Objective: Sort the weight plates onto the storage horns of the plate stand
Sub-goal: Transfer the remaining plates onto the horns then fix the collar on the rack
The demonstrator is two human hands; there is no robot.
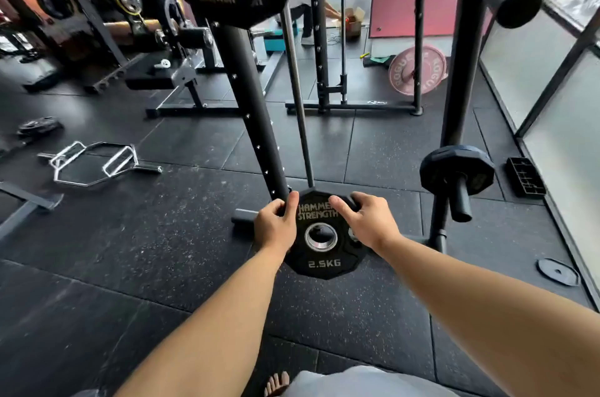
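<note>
1. You are holding the 2.5 kg plate (321,236) upright, left hand (276,226) and right hand (368,221) curling over its top edge.
2. The low horn (242,216) is sitting just left (seemingly behind the plate), nearer your left hand.

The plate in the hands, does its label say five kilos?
No, the plate held by the left hand and right hand reads 2.5KG near its lower edge.
</note>
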